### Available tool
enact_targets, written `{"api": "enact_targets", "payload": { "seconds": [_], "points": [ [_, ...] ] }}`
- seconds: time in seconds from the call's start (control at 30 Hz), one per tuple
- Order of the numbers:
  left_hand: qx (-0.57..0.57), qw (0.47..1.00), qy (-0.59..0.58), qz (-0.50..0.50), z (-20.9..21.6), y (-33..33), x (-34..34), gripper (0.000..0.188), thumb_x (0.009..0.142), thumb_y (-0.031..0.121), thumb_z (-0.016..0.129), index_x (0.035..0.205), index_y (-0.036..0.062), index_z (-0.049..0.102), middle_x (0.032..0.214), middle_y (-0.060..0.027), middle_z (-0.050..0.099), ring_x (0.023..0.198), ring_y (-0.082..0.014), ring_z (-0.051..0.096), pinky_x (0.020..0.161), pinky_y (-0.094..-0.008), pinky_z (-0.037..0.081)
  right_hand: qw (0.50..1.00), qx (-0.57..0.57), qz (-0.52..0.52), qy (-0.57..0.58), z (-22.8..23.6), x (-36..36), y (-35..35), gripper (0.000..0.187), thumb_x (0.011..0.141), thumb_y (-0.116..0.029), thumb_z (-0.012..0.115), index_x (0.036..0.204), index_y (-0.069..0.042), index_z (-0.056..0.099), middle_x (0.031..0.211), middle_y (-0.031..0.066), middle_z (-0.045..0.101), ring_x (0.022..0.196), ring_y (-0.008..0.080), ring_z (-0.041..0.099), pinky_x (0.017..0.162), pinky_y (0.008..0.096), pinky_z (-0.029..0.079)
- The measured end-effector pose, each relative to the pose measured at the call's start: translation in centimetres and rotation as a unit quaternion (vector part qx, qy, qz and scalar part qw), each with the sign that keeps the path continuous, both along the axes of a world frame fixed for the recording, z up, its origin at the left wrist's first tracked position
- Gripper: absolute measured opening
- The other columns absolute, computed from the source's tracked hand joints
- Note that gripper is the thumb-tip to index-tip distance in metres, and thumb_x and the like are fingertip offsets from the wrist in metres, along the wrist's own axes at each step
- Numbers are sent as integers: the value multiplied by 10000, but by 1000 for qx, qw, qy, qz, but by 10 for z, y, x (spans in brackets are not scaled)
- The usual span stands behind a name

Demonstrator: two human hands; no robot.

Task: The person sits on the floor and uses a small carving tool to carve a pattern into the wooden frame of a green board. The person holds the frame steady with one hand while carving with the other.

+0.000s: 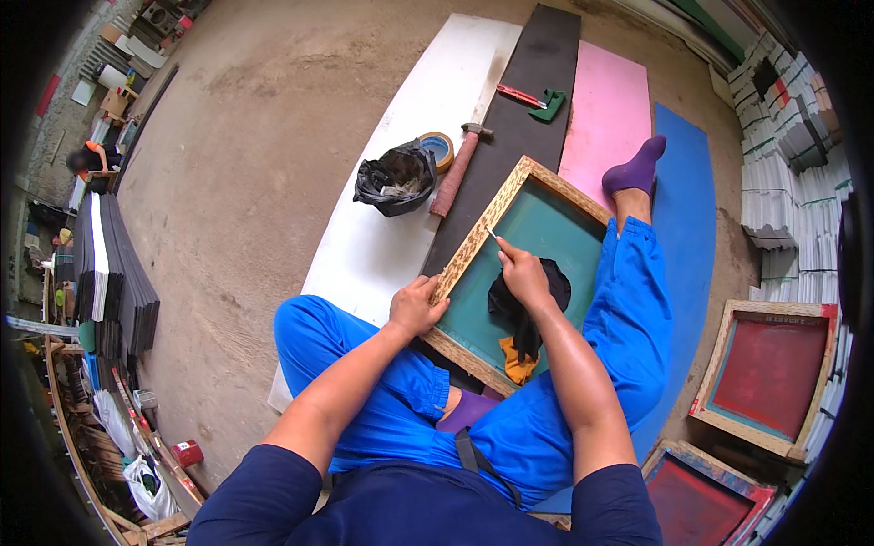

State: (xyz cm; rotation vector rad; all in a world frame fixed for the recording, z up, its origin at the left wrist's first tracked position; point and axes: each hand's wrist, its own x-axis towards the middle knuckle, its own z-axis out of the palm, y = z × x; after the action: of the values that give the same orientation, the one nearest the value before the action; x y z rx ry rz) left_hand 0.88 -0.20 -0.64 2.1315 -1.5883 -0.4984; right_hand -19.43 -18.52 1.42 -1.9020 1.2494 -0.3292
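A wooden screen-printing frame (480,235) with green mesh (553,223) lies tilted across my legs. My left hand (417,307) is closed around its left rail, near the lower left corner. My right hand (525,276) is over the mesh, closed on a thin silvery tool (492,233) whose tip meets the inner edge of the left rail. Its exact kind is hidden by my fingers. A black cloth (554,289) rests on the mesh beneath my right hand and wrist, with a yellow-orange piece (518,361) at its lower end.
Beyond the frame are a hammer (458,173), a tape roll (438,151), a black plastic bag (394,179), a red-handled cutter (521,96) and a green tool (549,106). Coloured foam sheets (605,105) lie underneath. Red-meshed frames (769,369) stand right; a person (91,161) is far left.
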Motion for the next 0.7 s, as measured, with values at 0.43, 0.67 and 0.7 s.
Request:
{"api": "enact_targets", "payload": {
  "seconds": [0.43, 0.67, 0.7],
  "points": [
    [2, 1000, 6, -3, 8, 1, 0, 544, 881, 402, 766, 1318, 84, 696, 1091, -104, 706, 942, -339, 721, 831, -444, 592, 955, 281, -85, -42, 29, 7, -19, 423, 1045, -312, 625, 1441, -167, 660, 1195, 216, 762, 1132, 334, 739, 938, 428, 554],
    [-1, 1000, 5, 3, 6, 2, 2, 553, 879, 404, 769, 1323, 84, 695, 1111, -103, 709, 956, -336, 723, 834, -444, 594, 995, 4, 4, 100, 47, 4, 2, 358, 1042, -313, 588, 1374, -259, 711, 1176, 230, 745, 1091, 431, 719, 955, 510, 562],
    [-2, 1000, 5, 3, 5, 2, 1, 555, 878, 404, 770, 1325, 84, 695, 1115, -104, 709, 959, -336, 724, 834, -445, 594, 994, -1, 7, 105, 49, 2, 4, 353, 1041, -313, 583, 1366, -269, 715, 1175, 231, 743, 1094, 436, 712, 961, 519, 559]
  ]
}}
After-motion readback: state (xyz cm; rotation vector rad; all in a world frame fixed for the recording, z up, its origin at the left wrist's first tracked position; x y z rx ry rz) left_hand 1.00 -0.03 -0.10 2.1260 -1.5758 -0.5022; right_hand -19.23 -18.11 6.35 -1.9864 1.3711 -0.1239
